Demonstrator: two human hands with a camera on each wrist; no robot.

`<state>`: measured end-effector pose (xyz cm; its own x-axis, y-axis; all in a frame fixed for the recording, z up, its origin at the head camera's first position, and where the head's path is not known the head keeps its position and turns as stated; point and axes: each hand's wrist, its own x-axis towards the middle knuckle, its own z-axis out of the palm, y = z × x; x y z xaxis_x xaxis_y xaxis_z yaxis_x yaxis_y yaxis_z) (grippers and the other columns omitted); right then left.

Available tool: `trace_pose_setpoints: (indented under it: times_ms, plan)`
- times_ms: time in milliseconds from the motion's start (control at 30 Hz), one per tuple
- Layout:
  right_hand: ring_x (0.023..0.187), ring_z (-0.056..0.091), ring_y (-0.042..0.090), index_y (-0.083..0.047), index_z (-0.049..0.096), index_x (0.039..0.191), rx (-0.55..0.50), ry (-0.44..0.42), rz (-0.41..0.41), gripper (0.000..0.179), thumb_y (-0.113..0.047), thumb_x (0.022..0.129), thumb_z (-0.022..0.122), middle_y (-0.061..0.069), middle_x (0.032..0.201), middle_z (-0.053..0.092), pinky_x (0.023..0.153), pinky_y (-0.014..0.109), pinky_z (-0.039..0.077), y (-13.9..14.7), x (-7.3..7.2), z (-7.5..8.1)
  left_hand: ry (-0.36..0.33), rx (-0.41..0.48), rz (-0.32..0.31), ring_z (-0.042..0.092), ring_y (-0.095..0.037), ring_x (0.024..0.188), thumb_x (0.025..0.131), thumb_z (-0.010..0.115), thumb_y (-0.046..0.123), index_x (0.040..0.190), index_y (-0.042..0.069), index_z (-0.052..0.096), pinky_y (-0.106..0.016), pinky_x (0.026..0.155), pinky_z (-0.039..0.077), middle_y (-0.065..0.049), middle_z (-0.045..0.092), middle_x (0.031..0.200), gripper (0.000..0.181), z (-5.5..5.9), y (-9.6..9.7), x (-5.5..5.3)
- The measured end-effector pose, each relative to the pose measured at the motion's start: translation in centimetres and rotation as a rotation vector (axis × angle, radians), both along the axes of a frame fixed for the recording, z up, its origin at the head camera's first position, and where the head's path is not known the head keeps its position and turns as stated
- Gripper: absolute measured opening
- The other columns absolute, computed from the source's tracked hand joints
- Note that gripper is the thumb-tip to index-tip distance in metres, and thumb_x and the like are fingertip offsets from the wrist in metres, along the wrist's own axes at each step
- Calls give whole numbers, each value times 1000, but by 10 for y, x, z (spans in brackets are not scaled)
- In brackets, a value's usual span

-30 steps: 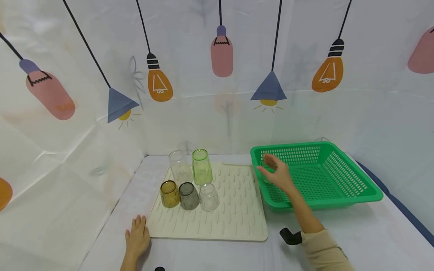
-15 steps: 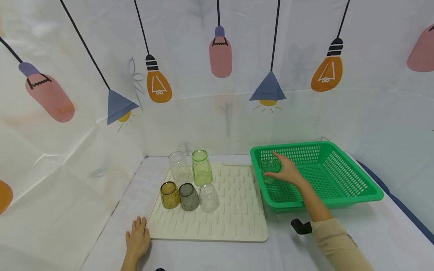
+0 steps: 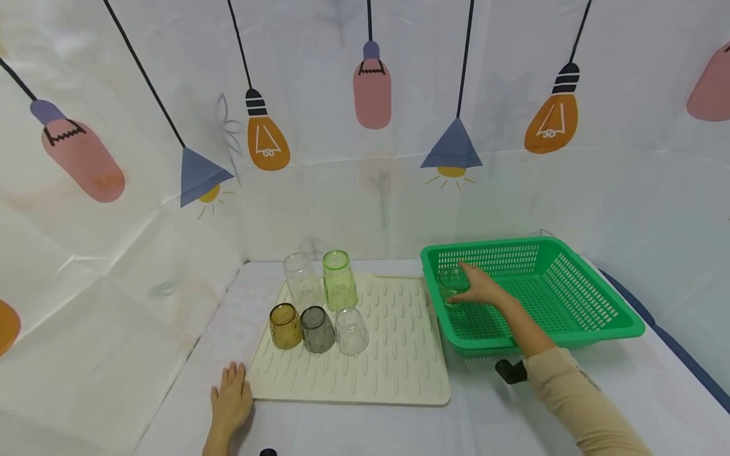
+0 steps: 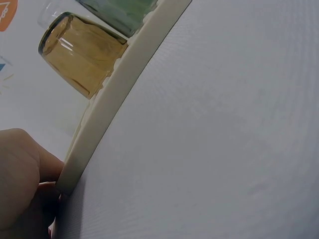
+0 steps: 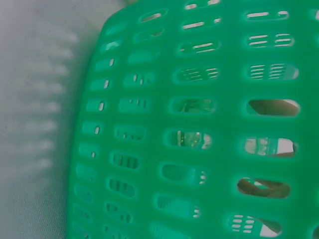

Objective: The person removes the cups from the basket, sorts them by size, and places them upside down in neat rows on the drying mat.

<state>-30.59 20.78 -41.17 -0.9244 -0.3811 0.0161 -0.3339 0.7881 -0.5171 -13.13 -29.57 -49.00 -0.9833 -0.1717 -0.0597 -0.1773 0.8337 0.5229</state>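
My right hand (image 3: 483, 288) reaches into the green plastic basket (image 3: 613, 332), its thumb and fingers round the sides of a clear drinking glass (image 3: 449, 283). That glass stands at the basket's left end; in the right wrist view the perforated basket wall (image 5: 149, 114) hides most of the hand and glass. My left hand (image 3: 230, 399) lies with straight fingers on the table, at the near left corner of a cream drying mat (image 3: 399, 367). The left wrist view has this hand (image 4: 20, 174) touching the mat's edge (image 4: 94, 124).
On the mat's left half stand an amber glass (image 3: 286, 329), a grey glass (image 3: 318, 332), a short clear glass (image 3: 352, 334), a tall clear glass (image 3: 302, 282) and a tall green glass (image 3: 339, 285). A lamp-patterned sheet (image 3: 342, 202) hangs behind the table.
My right hand first shifted right and spread beside the glass in the basket, then moved slightly left and closed round it. The left hand and the glasses on the mat stay put.
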Motion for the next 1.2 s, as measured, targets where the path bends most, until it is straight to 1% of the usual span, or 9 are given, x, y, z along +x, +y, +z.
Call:
trace_pose_setpoints:
  times_ms: [167, 267, 333, 400, 567, 667, 767, 967, 1200]
  plan:
    - [119, 42, 53, 18, 20, 140, 11, -22, 34, 102, -28, 72, 81, 40, 129, 42, 92, 60, 42, -2, -1, -2, 6, 5, 1, 10, -57, 132, 95, 30, 4, 133, -23, 28, -72, 102, 4, -42, 15, 141, 47, 1, 0, 0]
    - [115, 44, 52, 15, 20, 141, -5, -40, 42, 100, -27, 73, 81, 38, 126, 44, 88, 59, 45, -3, 1, -2, 14, 10, 2, 10, -57, 132, 95, 30, 4, 132, -24, 28, -72, 102, 4, -42, 15, 141, 47, 0, -1, 1]
    - [114, 46, 52, 15, 24, 139, -23, -38, 45, 96, -26, 73, 81, 38, 125, 45, 86, 58, 46, -4, 3, -2, 19, 10, 2, 10, -57, 132, 94, 30, 4, 132, -24, 28, -72, 102, 4, -42, 15, 141, 47, 0, -1, 1]
    - [112, 47, 52, 15, 28, 136, -47, -38, 43, 91, -24, 73, 81, 38, 125, 45, 85, 57, 47, -4, 5, -2, 23, 7, 2, 11, -57, 132, 95, 30, 4, 132, -23, 28, -72, 102, 4, -42, 15, 141, 47, -1, -2, 1]
    - [111, 48, 52, 14, 34, 131, -146, -52, 35, 81, -18, 73, 80, 35, 126, 45, 85, 56, 48, -1, 6, -4, 25, 10, 2, 11, -57, 132, 95, 30, 5, 132, -23, 29, -72, 102, 4, -42, 16, 141, 47, -1, -1, 0]
    - [111, 49, 51, 13, 35, 131, -191, -51, 32, 80, -18, 73, 80, 34, 126, 47, 85, 54, 48, 2, 7, -5, 29, 13, 0, 11, -57, 132, 95, 30, 4, 132, -23, 29, -72, 102, 4, -43, 15, 141, 47, -1, -1, 0]
    - [112, 50, 50, 12, 34, 133, -236, -49, 23, 82, -18, 73, 81, 33, 126, 49, 86, 54, 48, 4, 9, -5, 28, 9, -4, 11, -58, 132, 95, 30, 4, 132, -24, 29, -72, 102, 4, -43, 15, 141, 47, -1, -1, 0]
    - [114, 48, 48, 10, 32, 137, -342, -16, 24, 85, -18, 73, 80, 32, 128, 48, 84, 53, 49, 7, 20, 0, 23, 8, -3, 11, -58, 132, 95, 30, 4, 132, -24, 29, -72, 101, 5, -43, 15, 141, 47, -2, -1, 0]
    - [118, 46, 46, 7, 29, 140, -483, 15, -5, 81, -12, 77, 77, 31, 132, 46, 83, 49, 51, 9, 40, 2, 42, 49, 12, 12, -58, 131, 96, 31, 5, 131, -24, 30, -72, 101, 6, -43, 17, 140, 46, -3, -2, 3]
